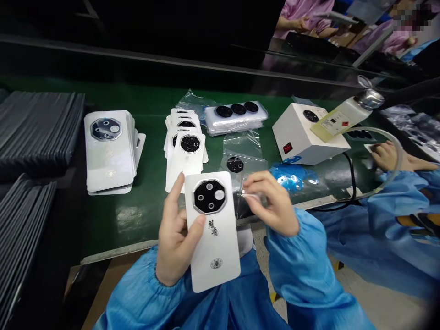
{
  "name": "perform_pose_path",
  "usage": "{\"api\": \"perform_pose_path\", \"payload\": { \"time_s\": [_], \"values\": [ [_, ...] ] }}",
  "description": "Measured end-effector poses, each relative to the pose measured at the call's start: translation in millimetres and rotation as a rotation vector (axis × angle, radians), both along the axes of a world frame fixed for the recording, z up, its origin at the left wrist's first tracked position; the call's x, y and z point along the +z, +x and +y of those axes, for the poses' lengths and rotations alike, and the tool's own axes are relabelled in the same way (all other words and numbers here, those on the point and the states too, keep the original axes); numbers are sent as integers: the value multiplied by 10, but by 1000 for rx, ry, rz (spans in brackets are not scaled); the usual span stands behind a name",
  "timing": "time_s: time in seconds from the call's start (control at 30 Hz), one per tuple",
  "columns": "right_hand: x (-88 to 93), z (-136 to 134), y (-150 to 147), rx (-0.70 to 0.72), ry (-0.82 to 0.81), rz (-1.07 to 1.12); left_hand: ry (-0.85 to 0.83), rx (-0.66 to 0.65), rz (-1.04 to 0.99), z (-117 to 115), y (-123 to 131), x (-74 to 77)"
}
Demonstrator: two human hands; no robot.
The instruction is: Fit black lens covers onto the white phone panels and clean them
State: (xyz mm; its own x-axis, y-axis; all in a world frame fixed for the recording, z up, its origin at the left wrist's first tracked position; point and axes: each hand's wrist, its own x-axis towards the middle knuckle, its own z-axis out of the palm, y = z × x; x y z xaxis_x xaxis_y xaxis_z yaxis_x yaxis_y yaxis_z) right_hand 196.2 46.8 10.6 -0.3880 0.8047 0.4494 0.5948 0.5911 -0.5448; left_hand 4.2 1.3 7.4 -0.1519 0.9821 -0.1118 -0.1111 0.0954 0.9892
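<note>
My left hand (177, 233) grips a white phone back cover (213, 238) by its left edge, thumb on its face; the cover has a black octagonal camera module (210, 196) near the top. My right hand (271, 204) is pinched on a small piece of clear film (248, 195) just right of the cover's top edge. Both hands hover over the near edge of the green belt (151, 183).
Two stacks of white covers (110, 151) (185, 142) lie on the belt, with bagged black lens rings (237, 117), a loose clear bag (240, 158), blue film scraps (290, 176) and a white box with a red switch (305, 135). Dark trays (34, 133) pile at left. A co-worker's hand (388, 156) rests at right.
</note>
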Motion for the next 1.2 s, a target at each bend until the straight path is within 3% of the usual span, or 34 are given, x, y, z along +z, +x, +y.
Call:
{"api": "perform_pose_path", "payload": {
  "time_s": [0.1,0.2,0.47,0.83,1.0,1.2],
  "values": [
    [267,-270,-182,51,64,76,95,-51,111,-67,38,-7],
    [381,-426,-358,-17,130,26,175,-95,181,-131,66,0],
    [318,-467,-482,-149,156,-1,316,-55,296,-176,98,19],
    [303,-462,-547,-186,121,45,350,-23,336,-207,157,-40],
    [304,-444,-555,-195,116,85,371,104,331,-217,217,-100],
    [279,-432,-546,-201,107,93,425,-84,531,-196,131,-2]
  ]
}}
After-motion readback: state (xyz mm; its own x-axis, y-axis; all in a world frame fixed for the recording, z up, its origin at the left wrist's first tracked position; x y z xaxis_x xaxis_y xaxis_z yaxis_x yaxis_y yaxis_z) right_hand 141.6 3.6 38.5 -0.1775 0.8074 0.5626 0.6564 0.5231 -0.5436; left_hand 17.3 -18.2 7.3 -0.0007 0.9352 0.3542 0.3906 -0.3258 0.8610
